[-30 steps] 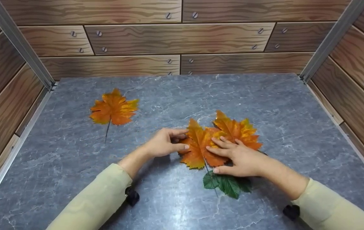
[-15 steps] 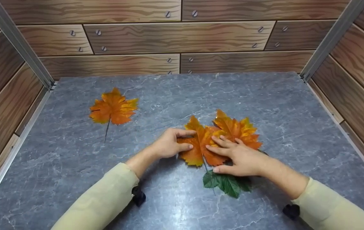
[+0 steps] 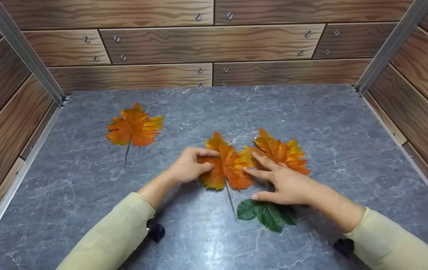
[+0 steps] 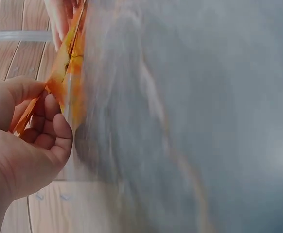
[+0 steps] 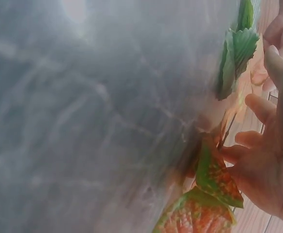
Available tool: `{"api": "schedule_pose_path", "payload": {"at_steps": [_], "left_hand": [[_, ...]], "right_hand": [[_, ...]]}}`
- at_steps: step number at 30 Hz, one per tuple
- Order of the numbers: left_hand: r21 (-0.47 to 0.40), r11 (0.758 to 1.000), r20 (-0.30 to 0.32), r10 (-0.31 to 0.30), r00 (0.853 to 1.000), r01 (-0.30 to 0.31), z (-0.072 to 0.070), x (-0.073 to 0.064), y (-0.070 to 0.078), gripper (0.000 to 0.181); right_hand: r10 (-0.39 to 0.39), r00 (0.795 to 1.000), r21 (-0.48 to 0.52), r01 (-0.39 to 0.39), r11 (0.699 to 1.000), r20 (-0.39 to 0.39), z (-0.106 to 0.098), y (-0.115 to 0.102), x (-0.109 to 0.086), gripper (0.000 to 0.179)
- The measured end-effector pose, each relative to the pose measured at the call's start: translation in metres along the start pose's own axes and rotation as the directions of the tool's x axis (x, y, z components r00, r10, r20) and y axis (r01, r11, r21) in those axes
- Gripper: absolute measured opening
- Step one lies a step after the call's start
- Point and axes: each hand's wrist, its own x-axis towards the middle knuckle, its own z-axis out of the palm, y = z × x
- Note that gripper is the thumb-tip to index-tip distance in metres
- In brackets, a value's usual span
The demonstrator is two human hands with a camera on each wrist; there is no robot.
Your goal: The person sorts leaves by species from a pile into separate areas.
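An orange-yellow artificial maple leaf (image 3: 232,170) with a thin dark stem lies right of the table's middle. My left hand (image 3: 185,165) pinches its left edge between thumb and fingers, and the left wrist view shows this leaf (image 4: 59,80) slightly raised there. With fingers spread, my right hand (image 3: 290,183) reaches over the leaf's right side; its fingertips rest at the leaf's edge. Behind that hand is a second maple leaf (image 3: 283,152), partly hidden by it. Green serrated leaves (image 3: 268,215) poke out below the right hand, and the right wrist view also has red-green leaves (image 5: 195,213).
Another orange maple leaf (image 3: 133,125) with its stem lies alone on the left of the grey marbled table (image 3: 86,206). Wood-patterned panels (image 3: 214,43) stand at the back and both sides, with metal posts (image 3: 390,47) in the corners.
My left hand first moves right and takes hold of the leaf's edge, then draws it left, away from the leaf behind. The right hand stays nearly in place, one finger shifting slightly.
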Motion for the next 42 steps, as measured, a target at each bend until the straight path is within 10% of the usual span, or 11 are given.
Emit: {"api": "schedule_pose_path", "payload": {"at_steps": [21,42], "left_hand": [[0.011,0.998,-0.170,-0.052,0.984,0.055,-0.079,-0.027,0.018,0.037],[0.059,0.998,-0.304,0.027,0.952,-0.010,-0.128,-0.004,0.027,0.033]], "right_hand": [[0.035,0.998,-0.044,-0.033,0.998,0.054,0.001,0.000,0.004,0.084],[0.032,0.998,-0.045,-0.030,0.999,0.044,0.002,-0.001,0.005,0.085]]}}
